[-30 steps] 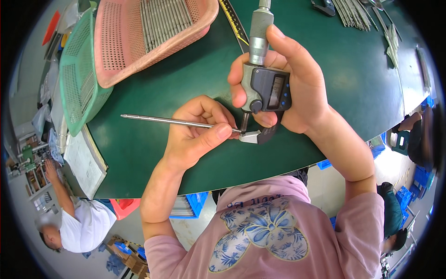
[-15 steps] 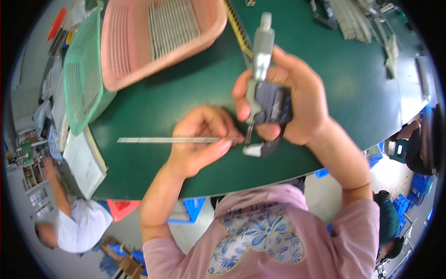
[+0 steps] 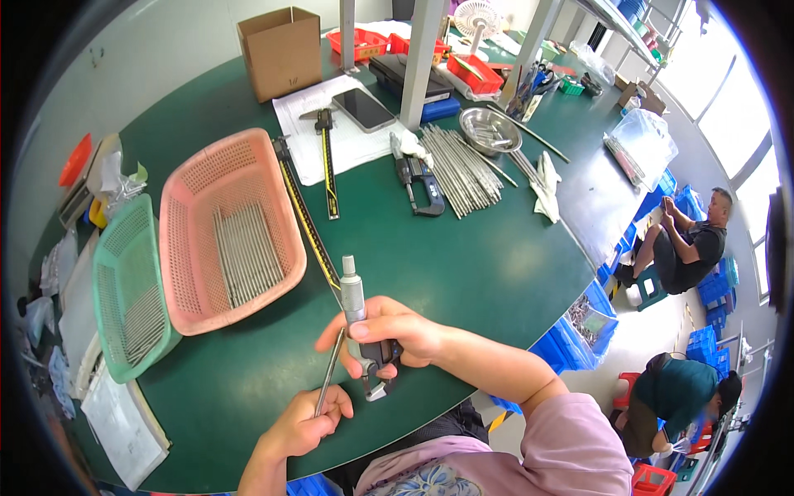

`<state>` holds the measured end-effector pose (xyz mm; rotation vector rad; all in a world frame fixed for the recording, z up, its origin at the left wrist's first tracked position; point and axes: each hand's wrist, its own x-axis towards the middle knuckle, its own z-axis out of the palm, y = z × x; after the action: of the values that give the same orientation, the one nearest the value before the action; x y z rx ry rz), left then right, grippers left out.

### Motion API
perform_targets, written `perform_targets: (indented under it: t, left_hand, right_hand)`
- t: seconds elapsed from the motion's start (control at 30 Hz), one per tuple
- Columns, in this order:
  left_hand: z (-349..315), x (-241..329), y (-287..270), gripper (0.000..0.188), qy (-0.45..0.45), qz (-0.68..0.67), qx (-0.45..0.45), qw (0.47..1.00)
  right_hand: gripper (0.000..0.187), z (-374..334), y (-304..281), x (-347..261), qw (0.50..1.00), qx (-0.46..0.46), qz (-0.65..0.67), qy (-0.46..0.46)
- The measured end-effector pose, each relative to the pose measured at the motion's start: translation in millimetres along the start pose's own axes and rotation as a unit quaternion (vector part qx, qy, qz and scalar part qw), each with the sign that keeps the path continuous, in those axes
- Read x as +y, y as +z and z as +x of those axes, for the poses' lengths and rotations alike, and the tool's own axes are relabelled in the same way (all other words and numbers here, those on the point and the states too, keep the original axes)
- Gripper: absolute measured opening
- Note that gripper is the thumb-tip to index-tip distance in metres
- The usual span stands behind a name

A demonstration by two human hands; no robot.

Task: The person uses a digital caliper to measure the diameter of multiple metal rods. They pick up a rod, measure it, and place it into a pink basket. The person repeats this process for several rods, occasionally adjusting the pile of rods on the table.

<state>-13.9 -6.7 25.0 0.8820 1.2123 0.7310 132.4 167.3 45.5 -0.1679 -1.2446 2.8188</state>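
My left hand [image 3: 308, 422] is closed round the lower end of a slim metal rod [image 3: 330, 372], which slants steeply away from me. The rod's far end comes up beside the fingers of my right hand [image 3: 405, 332]; whether it touches them I cannot tell. That hand grips a digital micrometer [image 3: 354, 299], its silver thimble pointing away from me and its dark frame toward me. No rod shows between the micrometer's jaws. To the left, a pink basket [image 3: 180, 285] holds a row of similar rods [image 3: 248, 252], and a green basket [image 3: 106, 285] beside it holds more.
Behind my hands lie a second micrometer [image 3: 419, 183], a rod pile [image 3: 463, 169], a metal bowl [image 3: 488, 131], calipers [image 3: 329, 169] and a phone [image 3: 364, 109] on papers. A cardboard box [image 3: 281, 56] and shelf posts [image 3: 423, 62] stand farther back. Two people sit at right.
The rod has swung from lying sideways near the micrometer's jaws to a steep slant beside its body. My view has lifted, showing more of the table.
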Motion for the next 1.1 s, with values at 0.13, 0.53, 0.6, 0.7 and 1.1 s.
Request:
perform_targets:
  t: [0.13,0.53,0.6,0.7,1.1]
  left_hand:
    - [-8,24,1,0.038,-0.002,-0.053,0.047,0.998]
    - [21,-2,7,0.035,0.322,-0.294,0.188,0.88]
    - [29,-7,12,0.019,0.316,-0.246,0.234,0.886]
    - [38,-6,11,0.017,0.321,-0.244,0.293,0.867]
    - [16,-9,8,0.014,0.265,-0.259,0.193,0.908]
  right_hand:
    - [0.037,3,-3,5,0.999,0.04,0.015,0.008]
    - [0.044,6,9,19,0.995,0.055,0.082,0.001]
    - [0.045,9,11,22,0.996,0.059,0.061,0.001]
    - [0.046,14,8,30,0.997,0.066,0.044,0.015]
    - [0.067,15,0,15,0.982,0.169,0.07,-0.046]
